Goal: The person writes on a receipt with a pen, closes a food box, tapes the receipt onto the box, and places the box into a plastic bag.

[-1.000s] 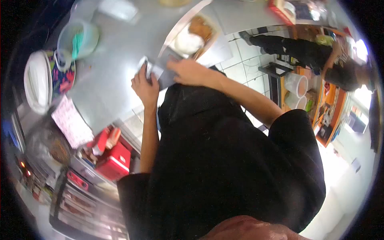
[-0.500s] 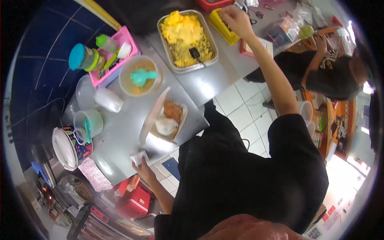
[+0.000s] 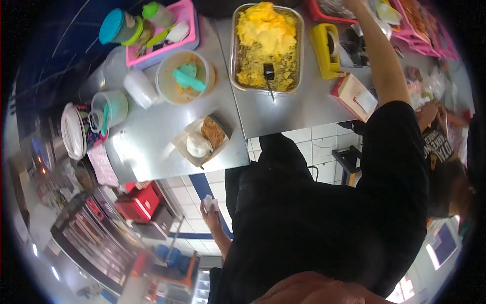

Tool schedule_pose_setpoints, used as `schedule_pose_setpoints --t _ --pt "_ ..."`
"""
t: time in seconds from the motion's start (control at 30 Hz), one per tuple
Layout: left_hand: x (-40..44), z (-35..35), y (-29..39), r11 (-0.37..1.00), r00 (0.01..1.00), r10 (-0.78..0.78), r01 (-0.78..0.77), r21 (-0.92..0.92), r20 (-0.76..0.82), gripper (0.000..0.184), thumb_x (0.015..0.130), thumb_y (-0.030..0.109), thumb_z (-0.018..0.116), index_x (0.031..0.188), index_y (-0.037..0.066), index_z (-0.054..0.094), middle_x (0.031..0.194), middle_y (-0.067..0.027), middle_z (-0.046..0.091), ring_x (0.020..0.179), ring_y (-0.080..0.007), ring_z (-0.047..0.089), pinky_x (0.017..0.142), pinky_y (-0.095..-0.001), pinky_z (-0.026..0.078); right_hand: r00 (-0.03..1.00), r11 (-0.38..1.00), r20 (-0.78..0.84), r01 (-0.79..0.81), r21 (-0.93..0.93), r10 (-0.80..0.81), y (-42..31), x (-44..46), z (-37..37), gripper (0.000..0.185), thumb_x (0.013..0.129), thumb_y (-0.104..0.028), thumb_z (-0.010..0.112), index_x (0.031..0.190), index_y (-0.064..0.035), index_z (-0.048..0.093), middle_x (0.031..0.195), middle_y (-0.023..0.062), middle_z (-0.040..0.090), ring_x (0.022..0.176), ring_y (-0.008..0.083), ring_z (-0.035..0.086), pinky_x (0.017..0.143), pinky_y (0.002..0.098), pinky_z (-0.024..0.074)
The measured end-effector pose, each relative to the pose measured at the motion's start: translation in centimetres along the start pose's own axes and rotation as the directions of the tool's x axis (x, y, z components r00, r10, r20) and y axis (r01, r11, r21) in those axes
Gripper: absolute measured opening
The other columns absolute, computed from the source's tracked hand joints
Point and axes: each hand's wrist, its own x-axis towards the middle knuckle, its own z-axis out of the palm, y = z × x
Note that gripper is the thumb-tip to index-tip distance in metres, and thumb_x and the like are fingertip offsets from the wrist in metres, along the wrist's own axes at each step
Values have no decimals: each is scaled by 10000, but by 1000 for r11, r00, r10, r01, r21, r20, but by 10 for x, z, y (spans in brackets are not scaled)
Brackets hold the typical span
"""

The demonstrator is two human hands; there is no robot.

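My left hand (image 3: pixel 211 219) hangs beside the front edge of the steel table, fingers closed around a small white piece (image 3: pixel 210 203) that looks like folded paper or a little packet. Far up on the right, my right hand (image 3: pixel 354 4) reaches to a red tray (image 3: pixel 316 14) with clear plastic bags in it. The top of the frame cuts that hand off, so its fingers are mostly hidden. Below it lies a yellow tape dispenser (image 3: pixel 321 50). Near the table edge, an open paper food box (image 3: pixel 214 157) holds white rice (image 3: pixel 198 145) and a brown fried piece (image 3: pixel 212 133).
A metal pan (image 3: pixel 233 71) of yellow food with a black-handled utensil stands at the back. Left of it are a round tub (image 3: pixel 161 76) with a turquoise scoop and a pink basket (image 3: pixel 190 25) of bottles. A red-and-white box (image 3: pixel 354 96) sits right. A co-worker's hand (image 3: pixel 429 114) shows far right.
My right hand has moved from the yellow tape dispenser to the red tray beyond it. My left hand has moved away from the table, still holding the white piece. The view has shifted rightward.
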Motion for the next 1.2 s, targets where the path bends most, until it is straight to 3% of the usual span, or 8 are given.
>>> schedule_pose_setpoints --t 0.13,0.33,0.57,0.67,0.77,0.93,1.07,1.2 --pt "-13 -2 -57 968 997 77 -72 239 -11 387 1000 -17 603 1382 -40 667 1345 -205 703 1232 -320 686 1088 -403 553 1000 998 -2 9 -66 -9 -20 -11 -31 288 921 -258 685 1098 -57 789 1112 214 775 1039 386 765 890 515 599" --pt "-45 39 -38 935 995 -16 49 350 -97 567 984 -26 601 1550 -42 556 1500 -192 646 1331 -278 640 1119 -356 508 922 964 -318 160 -212 -223 69 19 20 394 1058 -385 578 1244 -79 741 1194 231 756 1083 444 727 917 534 571" --pt "-26 45 17 901 946 293 -226 369 -138 526 959 -38 589 1483 -27 628 1438 -171 689 1295 -273 661 1102 -377 517 837 947 -448 -241 213 313 37 -27 -28 531 872 -560 720 1070 -83 842 1079 217 803 1068 407 765 968 497 571" --pt "-9 60 62 779 885 466 -395 487 -26 491 956 -12 580 1440 -20 662 1378 -188 723 1270 -279 683 1102 -385 516 758 885 -557 -57 462 340 70 -19 -7 596 826 -552 726 1162 -72 839 1097 184 819 1067 361 780 983 484 568" --pt "13 68 101 703 846 529 -477 527 61 463 962 6 587 1413 17 693 1320 -202 747 1231 -272 710 1071 -381 534 772 902 -498 -222 371 395 80 -25 -11 659 825 -618 750 1192 -78 840 1144 142 827 1135 298 768 1006 455 555" --pt "47 73 141 568 726 667 -641 516 168 437 970 35 601 1391 51 716 1253 -189 773 1138 -262 746 953 -369 570 824 340 -13 -219 915 566 30 -65 -72 740 932 -712 673 1379 -127 753 1270 100 799 1202 262 729 1047 420 524" --pt "49 73 162 730 804 567 -591 342 180 409 984 27 592 1371 32 723 1265 -174 774 1144 -230 730 956 -336 555 937 118 -118 83 990 330 -3 -96 -116 408 1012 -278 695 1331 -27 730 1263 150 763 1094 265 736 995 394 571" --pt "62 68 179 820 836 451 -527 226 314 408 998 -2 602 1395 -2 697 1287 -132 765 1095 -149 695 981 -301 541 922 283 121 -235 930 368 -301 -262 -242 447 1061 -413 644 1373 -95 691 1257 55 707 1060 159 670 884 331 548"
